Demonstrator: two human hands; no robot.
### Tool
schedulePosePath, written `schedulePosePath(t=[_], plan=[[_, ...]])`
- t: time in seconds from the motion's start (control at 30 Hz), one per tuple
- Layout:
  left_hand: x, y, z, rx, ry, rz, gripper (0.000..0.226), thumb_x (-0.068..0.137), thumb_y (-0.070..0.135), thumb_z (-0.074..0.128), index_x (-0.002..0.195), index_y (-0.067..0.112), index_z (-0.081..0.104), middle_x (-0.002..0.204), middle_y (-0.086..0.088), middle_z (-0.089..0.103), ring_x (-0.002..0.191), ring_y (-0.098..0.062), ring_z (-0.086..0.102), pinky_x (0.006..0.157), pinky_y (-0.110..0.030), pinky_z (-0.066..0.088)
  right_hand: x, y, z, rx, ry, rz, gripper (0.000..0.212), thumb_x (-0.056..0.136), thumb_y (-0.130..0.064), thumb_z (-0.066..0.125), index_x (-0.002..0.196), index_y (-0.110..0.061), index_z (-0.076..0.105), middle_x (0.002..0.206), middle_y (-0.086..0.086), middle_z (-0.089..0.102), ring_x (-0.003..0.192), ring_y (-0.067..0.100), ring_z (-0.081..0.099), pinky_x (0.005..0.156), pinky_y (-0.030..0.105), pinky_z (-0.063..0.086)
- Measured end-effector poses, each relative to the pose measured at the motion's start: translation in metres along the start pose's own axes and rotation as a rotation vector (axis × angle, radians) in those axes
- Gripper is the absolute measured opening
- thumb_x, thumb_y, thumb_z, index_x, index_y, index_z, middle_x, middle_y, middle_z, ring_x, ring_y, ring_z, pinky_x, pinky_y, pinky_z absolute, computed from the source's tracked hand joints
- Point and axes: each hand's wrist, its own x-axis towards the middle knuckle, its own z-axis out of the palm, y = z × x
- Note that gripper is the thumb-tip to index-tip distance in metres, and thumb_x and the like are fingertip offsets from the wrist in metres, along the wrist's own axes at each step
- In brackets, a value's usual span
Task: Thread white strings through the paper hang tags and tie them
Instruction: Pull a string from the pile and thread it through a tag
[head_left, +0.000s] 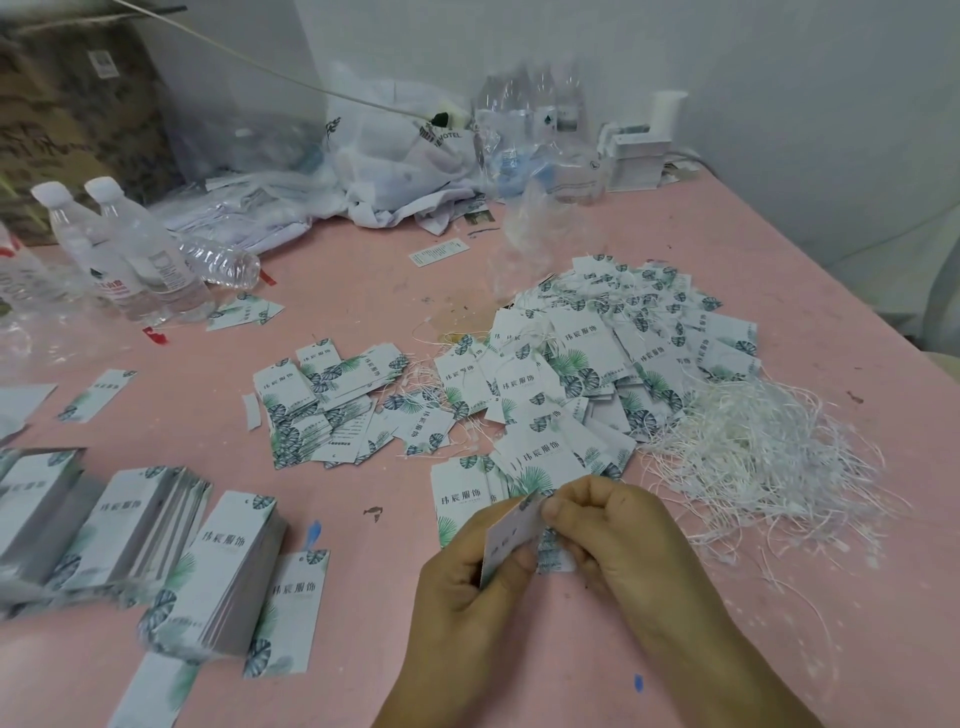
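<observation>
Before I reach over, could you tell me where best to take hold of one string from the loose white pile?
Pinch a single strand at the near edge of the string pile, where ends trail out over the pink table rather than tangle. Come in from the near right side, as the hands and tag heap lie to its left.

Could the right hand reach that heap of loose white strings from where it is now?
Probably yes. The loose white strings lie just right of the right hand on bare pink table, nothing between. But it now pinches the tag that the left hand holds.
</observation>
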Motion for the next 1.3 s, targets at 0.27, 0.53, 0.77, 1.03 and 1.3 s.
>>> schedulePosePath(t=[0.27, 0.53, 0.77, 1.03, 1.3], plan=[[-0.002, 0.006, -0.002, -0.263, -0.04, -0.267, 0.044, 0.084, 0.051, 0.067, 0.11, 0.016, 0.075, 0.099, -0.017, 0.076, 0.089, -0.028, 0.071, 0.079, -0.04, 0.055, 0.0, 0.011, -0.002, 0.081, -0.011, -0.124, 0.007, 0.08, -0.021, 0.076, 0.08, -0.022, 0.069, 0.05, 0.001, 0.049, 0.044, 0.014, 0.036, 0.04, 0.019, 0.029], [0.001, 0.015, -0.004, -0.474, -0.119, -0.408, 0.036, 0.073, 0.027, 0.081, 0.103, 0.008, 0.076, 0.084, -0.015, 0.075, 0.065, -0.018, 0.069, 0.058, -0.025, 0.053, 0.005, 0.015, -0.014, 0.166, -0.271, -0.012, 0.02, 0.069, -0.035, 0.082, 0.073, -0.02, 0.069, 0.047, -0.006, 0.048, 0.041, 0.008, 0.032, 0.042, 0.018, 0.024], [0.002, 0.009, -0.006, -0.411, -0.111, -0.434, 0.039, 0.067, 0.018, 0.086, 0.102, 0.004, 0.075, 0.085, -0.016, 0.075, 0.069, -0.021, 0.069, 0.062, -0.03, 0.054, 0.004, 0.012, -0.014, 0.135, -0.399, -0.01, 0.016, 0.069, -0.032, 0.081, 0.071, -0.022, 0.069, 0.053, -0.006, 0.053, 0.044, 0.004, 0.039, 0.044, 0.013, 0.03], [0.002, 0.001, -0.009, -0.386, -0.145, -0.436, 0.034, 0.067, 0.022, 0.09, 0.092, 0.003, 0.075, 0.085, -0.017, 0.075, 0.075, -0.027, 0.069, 0.072, -0.035, 0.054, 0.004, 0.014, -0.015, 0.102, -0.481, 0.029, 0.018, 0.068, -0.033, 0.082, 0.075, -0.023, 0.069, 0.058, -0.005, 0.056, 0.047, 0.004, 0.044, 0.043, 0.014, 0.031], [0.006, -0.006, -0.011, -0.469, 0.116, -0.282, 0.031, 0.059, 0.022, 0.086, 0.082, 0.002, 0.076, 0.081, -0.017, 0.073, 0.073, -0.025, 0.068, 0.065, -0.031, 0.054, 0.016, 0.015, -0.032, 0.509, -0.217, 0.276, 0.022, 0.073, -0.017, 0.076, 0.088, -0.007, 0.063, 0.053, 0.002, 0.048, 0.032, 0.004, 0.033, 0.029, 0.012, 0.024]])
